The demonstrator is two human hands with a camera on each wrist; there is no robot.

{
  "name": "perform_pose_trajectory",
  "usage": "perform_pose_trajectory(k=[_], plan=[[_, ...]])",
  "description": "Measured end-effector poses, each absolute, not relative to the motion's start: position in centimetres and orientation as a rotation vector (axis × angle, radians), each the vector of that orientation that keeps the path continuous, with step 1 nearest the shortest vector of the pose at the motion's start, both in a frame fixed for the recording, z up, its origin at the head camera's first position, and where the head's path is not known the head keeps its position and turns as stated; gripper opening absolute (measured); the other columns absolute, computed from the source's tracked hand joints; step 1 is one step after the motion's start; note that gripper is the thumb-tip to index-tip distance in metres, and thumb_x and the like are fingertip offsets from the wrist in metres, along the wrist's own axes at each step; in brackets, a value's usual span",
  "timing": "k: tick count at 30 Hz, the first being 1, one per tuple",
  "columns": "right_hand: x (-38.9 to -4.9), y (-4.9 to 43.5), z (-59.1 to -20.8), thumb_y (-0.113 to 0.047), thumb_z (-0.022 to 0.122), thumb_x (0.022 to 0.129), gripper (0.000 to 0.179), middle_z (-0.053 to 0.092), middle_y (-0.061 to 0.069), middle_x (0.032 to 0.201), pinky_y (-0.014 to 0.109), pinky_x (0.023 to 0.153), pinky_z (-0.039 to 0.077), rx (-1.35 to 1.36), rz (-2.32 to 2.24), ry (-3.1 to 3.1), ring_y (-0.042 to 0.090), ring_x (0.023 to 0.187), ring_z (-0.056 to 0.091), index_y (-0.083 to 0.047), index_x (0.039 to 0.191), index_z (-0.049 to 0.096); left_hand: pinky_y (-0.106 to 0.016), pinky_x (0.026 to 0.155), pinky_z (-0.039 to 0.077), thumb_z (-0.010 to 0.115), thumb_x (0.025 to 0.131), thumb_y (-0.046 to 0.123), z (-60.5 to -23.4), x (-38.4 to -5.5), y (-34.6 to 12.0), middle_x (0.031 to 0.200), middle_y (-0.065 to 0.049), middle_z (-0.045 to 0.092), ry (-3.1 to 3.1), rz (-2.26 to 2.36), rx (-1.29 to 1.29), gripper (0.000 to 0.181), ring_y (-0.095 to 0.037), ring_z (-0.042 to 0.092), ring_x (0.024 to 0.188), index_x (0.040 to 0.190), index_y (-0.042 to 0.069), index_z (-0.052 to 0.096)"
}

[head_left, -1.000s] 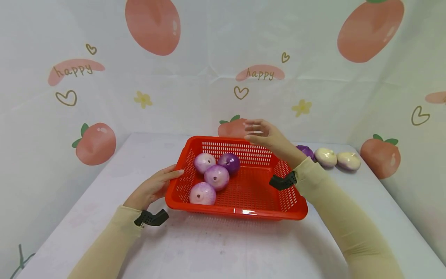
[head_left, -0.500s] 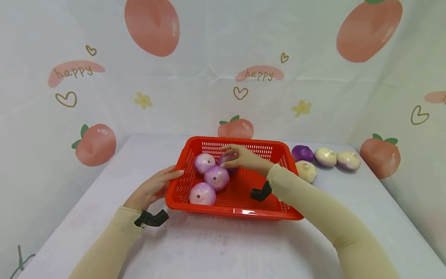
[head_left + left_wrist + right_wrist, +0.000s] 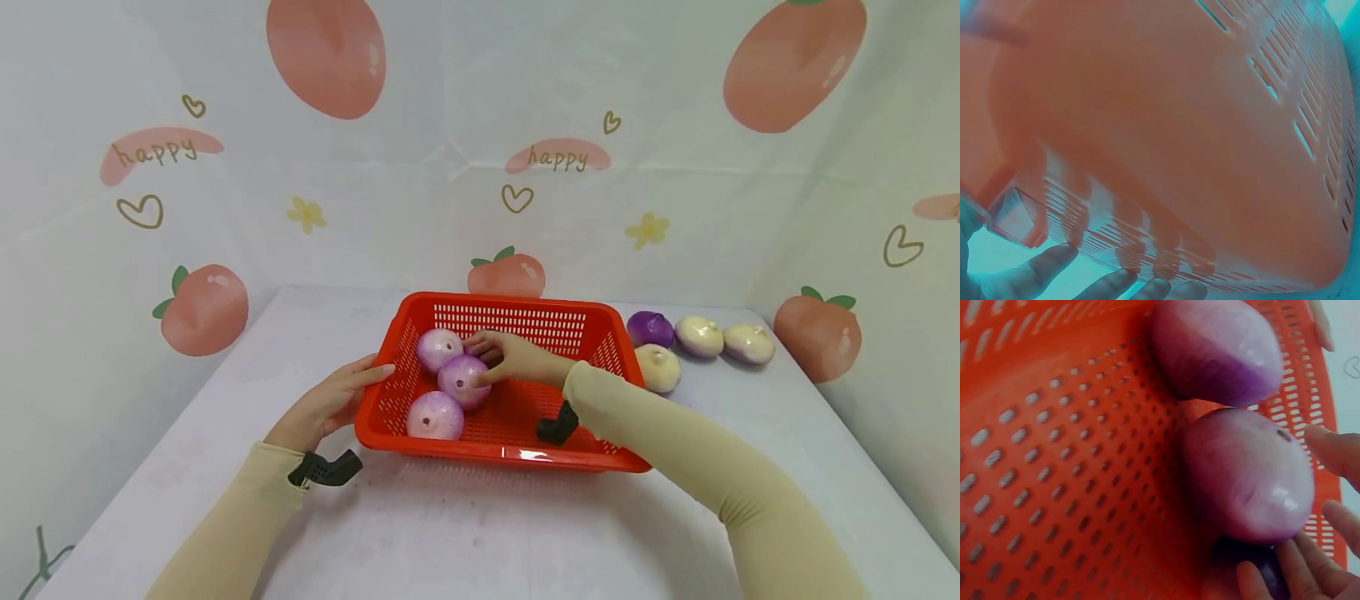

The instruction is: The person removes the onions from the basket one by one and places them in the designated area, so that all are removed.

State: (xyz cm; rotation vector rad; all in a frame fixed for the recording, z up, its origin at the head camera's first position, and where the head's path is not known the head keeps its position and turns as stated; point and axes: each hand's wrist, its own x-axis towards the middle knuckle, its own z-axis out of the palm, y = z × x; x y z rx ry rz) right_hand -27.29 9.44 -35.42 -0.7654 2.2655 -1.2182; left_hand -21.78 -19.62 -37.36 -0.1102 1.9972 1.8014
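My left hand [image 3: 330, 404] grips the left rim of a red plastic basket [image 3: 525, 454], thumb on top. In the left wrist view its fingertips [image 3: 1060, 250] reach under the basket's perforated side. Inside the basket, my right hand [image 3: 521, 358] has its thumb and fingers about the middle purple-white onion [image 3: 459, 385]. One paler onion [image 3: 435, 350] lies behind it and another onion [image 3: 433, 417] in front. A dark purple onion [image 3: 1269, 572] is mostly hidden by the right hand, below the middle onion in the right wrist view.
Right of the basket lie a dark purple onion-like bulb [image 3: 650, 329] and three cream ones, the nearest cream bulb [image 3: 658, 368] close to the basket's side. A printed cloth [image 3: 420, 225] stands behind the white table [image 3: 420, 533].
My right hand has moved left and down from above the basket's back rim to the middle onion. The left hand keeps its place on the rim.
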Motion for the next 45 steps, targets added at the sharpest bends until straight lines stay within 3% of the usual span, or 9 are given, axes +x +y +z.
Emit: perform_pose_trajectory(k=[13, 23, 29, 35, 45], plan=[[-26.92, 9.49, -35.80, -0.015, 0.075, 0.084, 0.058, 0.057, 0.010, 0.131, 0.035, 0.101, 0.049, -0.911, -1.012, 2.341, 0.022, 0.114, 0.058, -0.010, 0.138, 0.053, -0.046, 0.096, 0.052, 0.053, 0.098, 0.036, -37.28, -21.68, -19.63, 0.147, -0.016, 0.043, 1.982, 1.810, -0.105, 0.064, -0.020, 0.061, 0.110, 0.153, 0.017, 0.027], [-26.84, 10.01, -35.42, -0.016, 0.076, 0.083, 0.061, 0.056, 0.007, 0.106, 0.027, 0.086, 0.050, -0.931, -0.871, 2.375, 0.019, 0.097, 0.054, -0.012, 0.139, 0.052, -0.046, 0.095, 0.052, 0.053, 0.099, 0.034, -37.26, -21.66, -19.54, 0.148, -0.017, 0.042, 1.975, 1.818, -0.111, 0.064, -0.020, 0.061, 0.110, 0.153, 0.017, 0.025], [-26.57, 10.08, -35.29, -0.024, 0.078, 0.081, 0.063, 0.053, 0.005, 0.119, 0.033, 0.094, 0.050, -0.862, -0.787, 2.293, 0.020, 0.110, 0.050, -0.022, 0.137, 0.050, -0.046, 0.095, 0.052, 0.053, 0.098, 0.035, -37.28, -21.69, -19.60, 0.148, -0.016, 0.042, 1.981, 1.815, -0.105, 0.064, -0.021, 0.061, 0.110, 0.153, 0.017, 0.026], [-26.49, 10.11, -35.43, -0.028, 0.080, 0.079, 0.070, 0.051, 0.005, 0.127, 0.040, 0.104, 0.044, -0.826, -0.727, 2.285, 0.020, 0.118, 0.049, -0.024, 0.139, 0.045, -0.046, 0.095, 0.052, 0.053, 0.098, 0.035, -37.37, -21.73, -19.66, 0.148, -0.016, 0.042, 1.980, 1.815, -0.102, 0.064, -0.021, 0.061, 0.111, 0.153, 0.017, 0.026], [-26.68, 10.15, -35.80, -0.034, 0.083, 0.075, 0.067, 0.051, 0.000, 0.126, 0.041, 0.104, 0.045, -0.819, -0.738, 2.273, 0.018, 0.119, 0.049, -0.027, 0.132, 0.049, -0.046, 0.095, 0.052, 0.052, 0.099, 0.035, -37.35, -21.74, -19.64, 0.148, -0.017, 0.041, 1.973, 1.818, -0.100, 0.064, -0.022, 0.060, 0.112, 0.154, 0.017, 0.025]])
